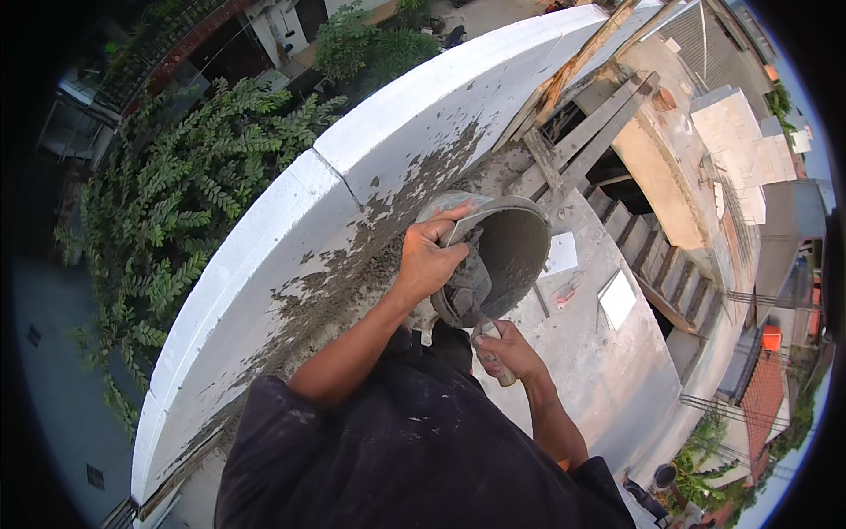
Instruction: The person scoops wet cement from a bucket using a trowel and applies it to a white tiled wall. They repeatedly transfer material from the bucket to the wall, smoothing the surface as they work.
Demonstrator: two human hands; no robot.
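A grey, mortar-smeared bucket [522, 240] is tilted in front of me, its mouth toward me and to the right. My left hand [432, 256] is closed on its left rim. Wet grey mortar coats the inside, with a lump on the near left side. In my right hand [511, 353] is a trowel [506, 377], gripped by its pale handle. The trowel's mortar-covered metal end reaches into the bucket's near side, where mortar partly hides its shape.
A curved white block wall [291, 207], splashed with mortar, runs along my left. Leafy branches [203, 176] lie beyond it. On the concrete slab [599, 388] to the right is a white square piece [617, 300]. Past it are a stairwell opening [652, 238] and wooden planks [586, 132].
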